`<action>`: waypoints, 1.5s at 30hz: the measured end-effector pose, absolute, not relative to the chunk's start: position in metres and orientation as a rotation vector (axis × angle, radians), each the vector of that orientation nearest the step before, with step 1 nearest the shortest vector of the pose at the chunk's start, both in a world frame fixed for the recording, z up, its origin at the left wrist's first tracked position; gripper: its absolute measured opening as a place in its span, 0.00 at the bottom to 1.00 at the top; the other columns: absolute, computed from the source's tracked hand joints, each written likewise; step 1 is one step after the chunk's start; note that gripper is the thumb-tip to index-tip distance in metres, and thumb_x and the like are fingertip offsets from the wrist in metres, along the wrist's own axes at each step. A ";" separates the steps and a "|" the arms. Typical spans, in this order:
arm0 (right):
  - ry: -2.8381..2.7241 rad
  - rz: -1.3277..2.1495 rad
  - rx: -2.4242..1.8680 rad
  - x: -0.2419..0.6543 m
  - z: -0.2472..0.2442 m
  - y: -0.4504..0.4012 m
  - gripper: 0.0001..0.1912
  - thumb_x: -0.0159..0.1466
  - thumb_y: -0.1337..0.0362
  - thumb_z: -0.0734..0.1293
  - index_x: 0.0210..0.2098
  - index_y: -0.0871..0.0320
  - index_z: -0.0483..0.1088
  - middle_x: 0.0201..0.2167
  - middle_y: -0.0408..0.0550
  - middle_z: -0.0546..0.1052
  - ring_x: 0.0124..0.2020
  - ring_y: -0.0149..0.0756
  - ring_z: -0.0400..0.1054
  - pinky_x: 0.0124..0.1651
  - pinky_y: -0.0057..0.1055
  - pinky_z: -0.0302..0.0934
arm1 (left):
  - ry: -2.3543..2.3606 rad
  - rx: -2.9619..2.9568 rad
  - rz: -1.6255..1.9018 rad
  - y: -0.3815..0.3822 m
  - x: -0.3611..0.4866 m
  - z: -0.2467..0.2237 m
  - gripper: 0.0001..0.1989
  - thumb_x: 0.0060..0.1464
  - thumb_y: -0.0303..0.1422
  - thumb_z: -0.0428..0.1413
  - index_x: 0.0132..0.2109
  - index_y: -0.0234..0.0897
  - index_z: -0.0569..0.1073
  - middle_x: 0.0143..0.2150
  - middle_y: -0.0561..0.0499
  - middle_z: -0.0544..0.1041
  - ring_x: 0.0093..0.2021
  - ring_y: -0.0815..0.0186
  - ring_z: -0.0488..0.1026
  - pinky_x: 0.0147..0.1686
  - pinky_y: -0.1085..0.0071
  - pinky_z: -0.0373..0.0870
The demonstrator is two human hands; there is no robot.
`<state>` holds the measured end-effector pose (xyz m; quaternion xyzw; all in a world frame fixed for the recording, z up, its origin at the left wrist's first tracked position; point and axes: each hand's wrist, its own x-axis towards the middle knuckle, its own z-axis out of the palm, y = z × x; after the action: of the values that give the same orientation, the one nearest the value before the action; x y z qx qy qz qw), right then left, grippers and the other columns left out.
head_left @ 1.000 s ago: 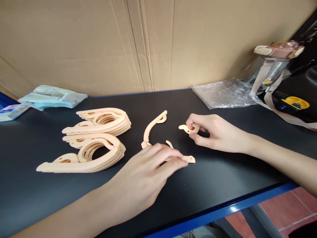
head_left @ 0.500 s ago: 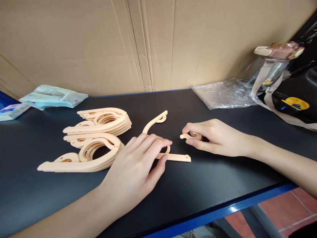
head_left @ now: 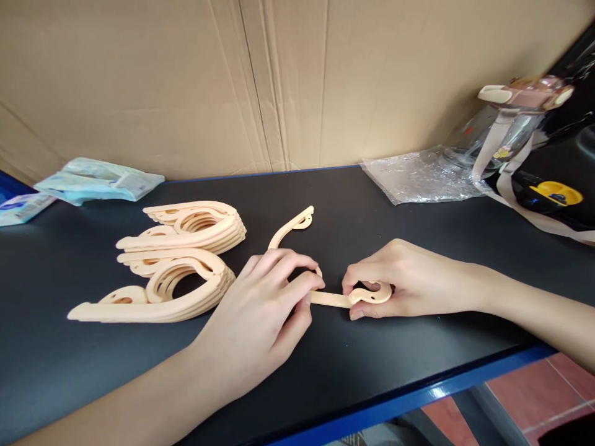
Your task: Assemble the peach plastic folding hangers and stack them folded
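My left hand (head_left: 274, 303) is closed on a beige folding hanger (head_left: 330, 300) lying on the black table, its fingers hiding the middle. One curved arm of that hanger, with a small loop at its tip, points toward the back; the other points right. In my right hand (head_left: 395, 282), thumb and fingers pinch a small beige hook (head_left: 379, 293). The hook's narrow end meets the tip of the right-pointing arm; whether it is joined I cannot tell. Left of my left hand lie two stacks of folded beige hangers, a rear stack (head_left: 211, 238) and a front stack (head_left: 186, 308).
Light-blue soft packs (head_left: 97, 179) lie at the back left. A clear plastic bag (head_left: 409, 176) and a clear bottle with a pink lid (head_left: 523, 96) and strap are at the back right. Cardboard (head_left: 297, 80) stands behind the table (head_left: 334, 365), which has a blue edge.
My right hand has moved down and slightly forward to the hanger, bringing the hook to the end of its right arm. My left hand has stayed nearly still on the hanger.
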<state>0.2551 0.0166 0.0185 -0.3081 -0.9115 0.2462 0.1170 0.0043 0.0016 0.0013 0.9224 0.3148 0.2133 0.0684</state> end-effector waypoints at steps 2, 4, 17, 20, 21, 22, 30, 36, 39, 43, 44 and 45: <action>-2.658 0.758 -0.880 0.255 0.019 0.016 0.07 0.65 0.60 0.71 0.35 0.58 0.75 0.20 0.34 0.63 0.20 0.22 0.54 0.25 0.21 0.47 | 0.977 2.797 0.627 0.002 0.004 0.001 0.14 0.67 0.25 0.45 0.50 0.41 0.73 0.54 0.51 0.74 0.57 0.60 0.67 0.49 0.61 0.63; -2.651 0.792 -0.862 0.255 0.019 0.016 0.07 0.64 0.61 0.72 0.34 0.59 0.75 0.20 0.34 0.64 0.21 0.21 0.55 0.25 0.21 0.47 | 1.048 2.827 0.582 0.003 0.004 -0.001 0.16 0.67 0.27 0.44 0.55 0.39 0.72 0.59 0.46 0.73 0.61 0.56 0.65 0.52 0.57 0.64; -2.655 0.776 -0.885 0.255 0.017 0.016 0.08 0.65 0.60 0.71 0.34 0.59 0.73 0.20 0.33 0.63 0.20 0.21 0.54 0.25 0.21 0.46 | 1.251 2.741 0.544 -0.002 0.006 -0.003 0.14 0.70 0.39 0.43 0.44 0.37 0.70 0.65 0.33 0.66 0.69 0.40 0.59 0.54 0.37 0.70; -2.652 0.782 -0.879 0.254 0.017 0.015 0.08 0.65 0.60 0.71 0.34 0.59 0.73 0.20 0.33 0.61 0.20 0.21 0.53 0.25 0.21 0.46 | 1.279 2.750 0.535 -0.001 0.005 -0.004 0.16 0.70 0.41 0.42 0.46 0.37 0.70 0.66 0.34 0.66 0.70 0.40 0.58 0.56 0.35 0.69; -2.651 0.780 -0.877 0.254 0.017 0.015 0.08 0.65 0.60 0.71 0.34 0.59 0.73 0.19 0.33 0.61 0.20 0.21 0.53 0.24 0.21 0.46 | 1.288 2.751 0.532 0.000 0.005 -0.005 0.17 0.70 0.42 0.42 0.48 0.37 0.70 0.65 0.34 0.66 0.69 0.42 0.58 0.56 0.36 0.69; -2.651 0.781 -0.877 0.254 0.017 0.015 0.08 0.65 0.61 0.71 0.34 0.59 0.73 0.19 0.33 0.61 0.20 0.21 0.53 0.24 0.21 0.46 | 1.296 2.754 0.529 0.001 0.004 -0.005 0.17 0.70 0.42 0.42 0.49 0.37 0.70 0.65 0.35 0.67 0.69 0.42 0.59 0.56 0.37 0.70; -2.652 0.792 -0.900 0.255 0.017 0.015 0.08 0.65 0.60 0.71 0.34 0.58 0.73 0.19 0.33 0.61 0.20 0.22 0.53 0.24 0.21 0.45 | 1.355 2.837 0.559 0.003 0.004 -0.009 0.22 0.70 0.45 0.41 0.54 0.32 0.69 0.62 0.33 0.71 0.66 0.44 0.64 0.53 0.41 0.74; -2.599 0.945 -0.917 0.255 0.020 0.017 0.14 0.61 0.54 0.74 0.37 0.57 0.72 0.19 0.32 0.58 0.20 0.23 0.51 0.24 0.23 0.44 | 1.318 2.924 0.562 0.002 0.005 -0.007 0.24 0.70 0.43 0.43 0.58 0.26 0.68 0.64 0.29 0.68 0.68 0.40 0.62 0.56 0.39 0.71; -2.489 1.066 -0.933 0.257 0.024 0.019 0.20 0.60 0.50 0.74 0.41 0.56 0.67 0.23 0.32 0.58 0.23 0.25 0.51 0.26 0.23 0.47 | 1.153 2.962 0.588 0.000 0.007 -0.003 0.23 0.69 0.41 0.47 0.60 0.27 0.66 0.66 0.31 0.67 0.68 0.42 0.60 0.58 0.40 0.69; -2.324 1.184 -0.968 0.260 0.028 0.018 0.12 0.70 0.54 0.64 0.44 0.55 0.61 0.26 0.34 0.59 0.26 0.26 0.52 0.28 0.23 0.50 | 0.819 2.982 0.520 -0.004 0.011 -0.002 0.19 0.69 0.39 0.50 0.59 0.30 0.68 0.63 0.38 0.72 0.68 0.49 0.62 0.62 0.49 0.68; -2.296 1.201 -0.972 0.261 0.028 0.017 0.12 0.71 0.54 0.63 0.44 0.54 0.60 0.27 0.34 0.58 0.27 0.26 0.52 0.28 0.23 0.50 | 0.756 2.980 0.500 -0.005 0.012 -0.002 0.16 0.69 0.37 0.50 0.57 0.31 0.70 0.60 0.40 0.74 0.68 0.51 0.63 0.62 0.52 0.67; -2.278 1.214 -0.977 0.261 0.029 0.017 0.12 0.71 0.53 0.62 0.45 0.54 0.60 0.27 0.35 0.59 0.27 0.26 0.52 0.28 0.23 0.51 | 0.710 2.971 0.489 -0.005 0.013 -0.002 0.12 0.70 0.34 0.49 0.53 0.32 0.71 0.57 0.42 0.77 0.67 0.53 0.65 0.63 0.55 0.67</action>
<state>0.2605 0.0166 0.0285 -0.3476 -0.8104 0.4319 0.1894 0.0127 -0.0053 -0.0024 0.9601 0.2294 0.1580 0.0238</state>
